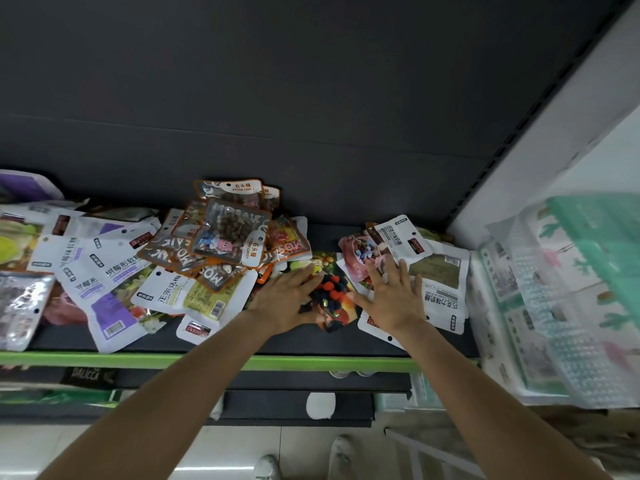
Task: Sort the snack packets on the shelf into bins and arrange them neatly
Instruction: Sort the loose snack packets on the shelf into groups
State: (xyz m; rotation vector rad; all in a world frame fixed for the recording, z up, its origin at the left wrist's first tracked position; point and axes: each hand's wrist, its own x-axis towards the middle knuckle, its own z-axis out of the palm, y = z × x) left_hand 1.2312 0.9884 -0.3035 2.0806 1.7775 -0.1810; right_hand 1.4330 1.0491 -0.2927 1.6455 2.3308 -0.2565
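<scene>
Snack packets lie scattered on a dark shelf (346, 233). A heap of orange candy packets (228, 233) sits in the middle, and white and purple packets (104, 271) spread to the left. My left hand (284, 299) lies flat with straight fingers on the left edge of a colourful berry packet (332, 292). To the right of that packet, my right hand (391, 296) rests flat on white packets (440, 296). A pink packet (360, 254) sits just beyond its fingertips. Neither hand grips anything.
The shelf has a green front edge (104, 358) and a dark back wall. Clear plastic bins (561, 299) with green and floral sides stand at the right end. Lower shelves and a pale floor with white shoes (339, 455) show below.
</scene>
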